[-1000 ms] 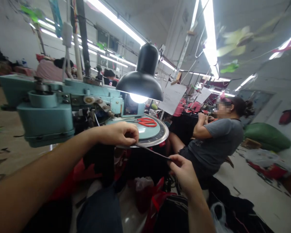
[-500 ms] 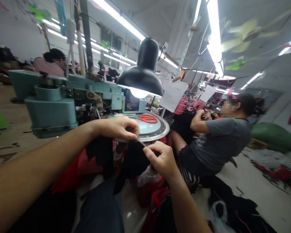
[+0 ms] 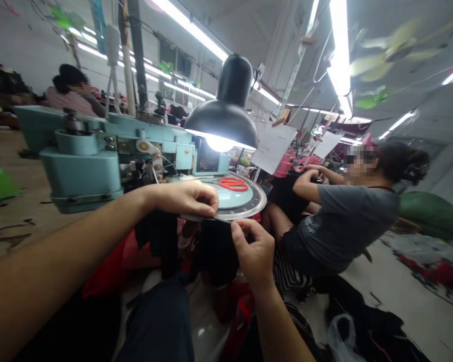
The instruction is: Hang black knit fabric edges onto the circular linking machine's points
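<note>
My left hand (image 3: 184,198) is closed in a pinch on the edge of a dark fabric piece (image 3: 215,246) at the rim of a round dial plate (image 3: 245,208) on a teal linking machine (image 3: 86,161). Just below the rim, my right hand (image 3: 253,250) is also closed on the same dark fabric, which hangs down under the plate. Red scissors (image 3: 233,184) lie on top of the plate, under a lit black lamp (image 3: 224,118).
A person in a grey shirt (image 3: 347,221) sits close on the right at another machine. Another person (image 3: 73,90) sits at the back left. Red and dark cloth piles (image 3: 109,261) lie below the machine. A green bag (image 3: 430,213) rests far right.
My right hand has moved up and left from arm's length to just under the plate rim, beside my left hand. The stretched dark edge between the hands is now gathered short.
</note>
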`<state>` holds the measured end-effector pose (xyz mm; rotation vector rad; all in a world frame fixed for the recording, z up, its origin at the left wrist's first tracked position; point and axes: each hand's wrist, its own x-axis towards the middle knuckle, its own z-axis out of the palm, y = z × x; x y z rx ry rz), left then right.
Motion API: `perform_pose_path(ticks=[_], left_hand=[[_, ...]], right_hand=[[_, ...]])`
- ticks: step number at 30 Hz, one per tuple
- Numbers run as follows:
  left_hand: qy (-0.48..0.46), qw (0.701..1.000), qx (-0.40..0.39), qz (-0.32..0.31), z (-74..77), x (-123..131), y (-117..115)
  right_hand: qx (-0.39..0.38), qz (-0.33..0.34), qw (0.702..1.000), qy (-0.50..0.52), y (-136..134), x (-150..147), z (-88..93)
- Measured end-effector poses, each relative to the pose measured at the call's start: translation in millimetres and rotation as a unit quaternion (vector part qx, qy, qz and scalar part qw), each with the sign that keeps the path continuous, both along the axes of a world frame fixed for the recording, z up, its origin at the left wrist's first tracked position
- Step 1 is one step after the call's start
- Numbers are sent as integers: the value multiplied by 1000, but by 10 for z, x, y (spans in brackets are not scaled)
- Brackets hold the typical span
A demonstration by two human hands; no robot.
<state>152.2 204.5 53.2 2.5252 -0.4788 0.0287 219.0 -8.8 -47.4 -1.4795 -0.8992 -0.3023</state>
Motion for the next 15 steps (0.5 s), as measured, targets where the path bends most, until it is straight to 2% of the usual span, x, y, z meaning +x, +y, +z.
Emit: perform_pose_path(ticks=[3, 6, 9, 11, 13, 15], left_hand=[[-4, 1000, 13, 16, -8, 12, -2], [-13, 999, 33, 38, -9, 45, -14], [-16, 997, 62, 52, 5, 37, -57], [-47, 993, 93, 52, 7, -22, -109], [-98, 984, 138, 53, -8, -114, -172], [-143, 970, 181, 74, -39, -196, -224]], right_hand=[[-15, -35, 999, -27, -75, 117, -6], [-64, -96, 990, -81, -291, 361, -73], [-95, -124, 986, -54, -524, 594, -163], [-95, -70, 993, 25, -618, 662, -183], [-91, 26, 990, 105, -656, 653, -154], [-98, 93, 983, 124, -654, 600, -89]])
